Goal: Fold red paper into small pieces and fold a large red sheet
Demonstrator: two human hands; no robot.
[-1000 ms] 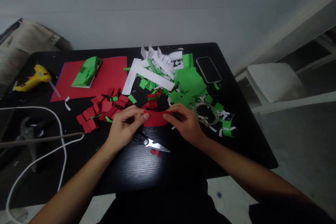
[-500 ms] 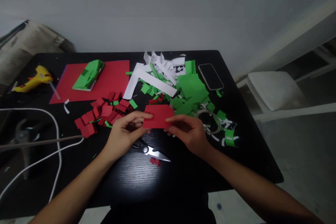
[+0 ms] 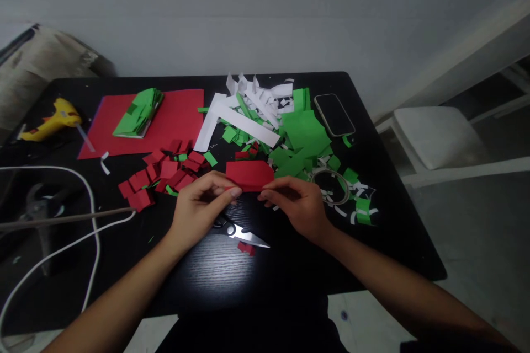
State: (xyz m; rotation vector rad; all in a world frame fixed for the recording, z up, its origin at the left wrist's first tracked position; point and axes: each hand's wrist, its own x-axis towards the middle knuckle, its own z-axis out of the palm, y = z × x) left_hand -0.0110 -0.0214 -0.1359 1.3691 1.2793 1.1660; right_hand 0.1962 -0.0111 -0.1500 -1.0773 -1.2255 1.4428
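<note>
Pinching the near left corner, the left hand (image 3: pixel 202 204) held a red paper (image 3: pixel 248 173) above the black table (image 3: pixel 314 270). It looked smooth and long, with its far right corner cut slanted. The right hand (image 3: pixel 298 205) pinched the near right corner. Farther right, a ring (image 3: pixel 348 191) lay with white bits (image 3: pixel 327 196) inside.

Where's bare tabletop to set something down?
Free: black table between the scissors and near edge; also between green scraps and right edge. Crowded: beyond the held red paper, with white strips; left, with white cable and grey tool.
</note>
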